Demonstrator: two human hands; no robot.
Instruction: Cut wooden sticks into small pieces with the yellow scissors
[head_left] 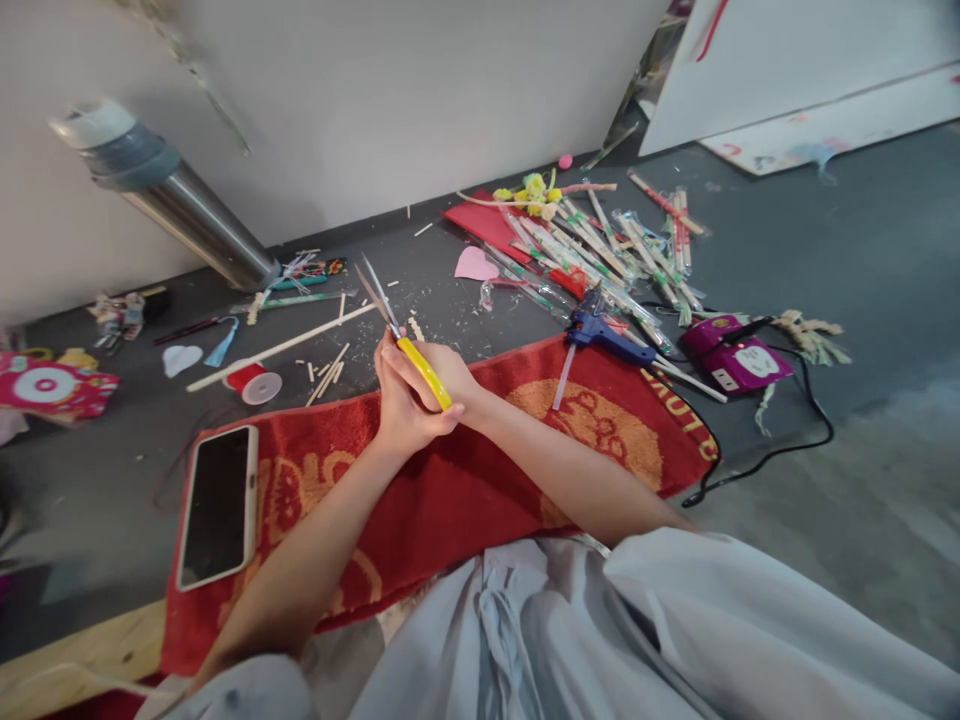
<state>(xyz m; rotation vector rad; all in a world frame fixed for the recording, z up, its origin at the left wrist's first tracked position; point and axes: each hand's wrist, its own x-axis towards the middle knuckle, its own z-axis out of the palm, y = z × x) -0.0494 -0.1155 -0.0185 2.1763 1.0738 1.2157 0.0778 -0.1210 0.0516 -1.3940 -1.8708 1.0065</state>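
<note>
Just above the red towel point(457, 520), my two hands are pressed together around a pair of scissors with a yellow handle point(424, 373). The blades point(381, 298) point up and away to the left, slightly apart. My left hand point(405, 412) is closed below the handle, its thumb at the handle's lower end. From the right, my right hand point(448, 372) is closed against the handle, its fingers partly overlapping the left hand. Short cut pieces of wooden stick point(330, 375) and small shavings lie left of the hands, near a long thin stick point(289, 345).
Wrapped chopsticks point(592, 255) are heaped at the back right, by a blue glue gun point(607, 335) and a purple power box point(735, 355) with a black cord. A phone point(217, 505) lies on the towel. At left are a red spool point(253, 382) and a steel flask point(199, 215).
</note>
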